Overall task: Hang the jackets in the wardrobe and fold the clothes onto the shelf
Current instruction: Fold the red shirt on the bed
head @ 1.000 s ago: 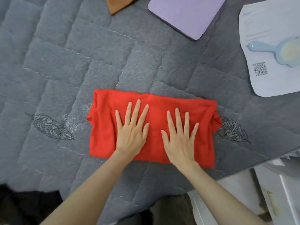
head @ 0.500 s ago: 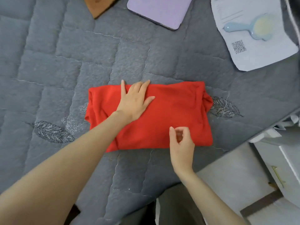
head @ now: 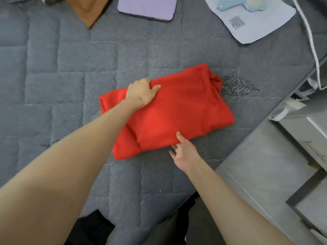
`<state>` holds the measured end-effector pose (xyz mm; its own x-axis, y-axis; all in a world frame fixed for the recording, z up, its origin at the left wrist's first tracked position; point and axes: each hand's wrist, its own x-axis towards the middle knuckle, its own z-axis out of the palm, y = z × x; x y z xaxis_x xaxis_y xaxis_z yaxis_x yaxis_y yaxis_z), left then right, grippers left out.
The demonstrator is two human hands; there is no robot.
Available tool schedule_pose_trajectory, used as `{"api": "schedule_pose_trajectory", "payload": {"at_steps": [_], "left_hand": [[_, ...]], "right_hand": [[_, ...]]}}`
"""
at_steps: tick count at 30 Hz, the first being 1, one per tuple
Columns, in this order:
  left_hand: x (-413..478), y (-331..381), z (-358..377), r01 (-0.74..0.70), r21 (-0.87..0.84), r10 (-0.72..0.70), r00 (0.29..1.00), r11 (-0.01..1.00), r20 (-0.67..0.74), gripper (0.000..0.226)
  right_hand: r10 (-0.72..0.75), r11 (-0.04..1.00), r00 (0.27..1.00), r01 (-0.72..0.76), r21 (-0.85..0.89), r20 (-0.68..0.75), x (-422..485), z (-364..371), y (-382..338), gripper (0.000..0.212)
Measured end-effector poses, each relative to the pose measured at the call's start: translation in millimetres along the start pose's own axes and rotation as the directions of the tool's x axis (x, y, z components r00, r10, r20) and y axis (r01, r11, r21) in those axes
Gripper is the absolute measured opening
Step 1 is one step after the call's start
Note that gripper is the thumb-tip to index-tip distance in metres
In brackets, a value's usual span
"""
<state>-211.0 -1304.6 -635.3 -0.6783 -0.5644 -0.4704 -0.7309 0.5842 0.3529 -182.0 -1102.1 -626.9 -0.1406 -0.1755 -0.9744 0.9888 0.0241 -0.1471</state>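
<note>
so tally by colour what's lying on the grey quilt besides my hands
red: 1, folded red garment
lilac: 1, flat lilac tablet case
brown: 1, pointed brown piece, partly cut off
pale blue: 2, paper sheet with printed code, plastic hairbrush
white: 1, white cord
total: 6
top-left scraps too cut off to count

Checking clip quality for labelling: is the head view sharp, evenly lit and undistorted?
Head view: soft even light, no glare on the red folded garment; centre sharp, hairbrush at the top edge slightly soft; wide-angle bending curves the stitching of the quilt.
</note>
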Motion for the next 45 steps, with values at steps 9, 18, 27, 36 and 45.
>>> {"api": "schedule_pose_trajectory", "payload": {"at_steps": [9, 18, 27, 36, 45], "left_hand": [[-95, 5, -41, 0.227, -0.781, -0.144, 0.974, 0.582, 0.177, 0.025], [-126, 77, -122, 0.002, -0.955, -0.023, 1.0, 0.297, -0.005, 0.014], [-147, 46, -65, 0.109, -0.869, -0.098, 0.993, 0.482, 0.07, 0.034], [-174, -6, 49, 0.253, -0.771, -0.224, 0.964, 0.585, 0.146, 0.09], [-102, 23, 80, 0.105, -0.722, -0.294, 0.945, 0.684, -0.141, 0.032]], "right_hand": [[-0.516, 0.829, 0.855, 0.487, -0.273, -0.042, -72, -35, -50, 0.008], [-0.791, 0.565, 0.602, 0.786, -0.251, 0.106, -165, -10, -157, 0.016], [-0.791, 0.383, 0.606, 0.6, -0.702, 0.087, -133, -67, -114, 0.013], [-0.598, 0.372, 0.801, 0.259, -0.891, -0.017, -45, -123, -24, 0.071], [-0.755, 0.424, 0.653, 0.408, -0.808, -0.066, -8, -73, -74, 0.045]]}}
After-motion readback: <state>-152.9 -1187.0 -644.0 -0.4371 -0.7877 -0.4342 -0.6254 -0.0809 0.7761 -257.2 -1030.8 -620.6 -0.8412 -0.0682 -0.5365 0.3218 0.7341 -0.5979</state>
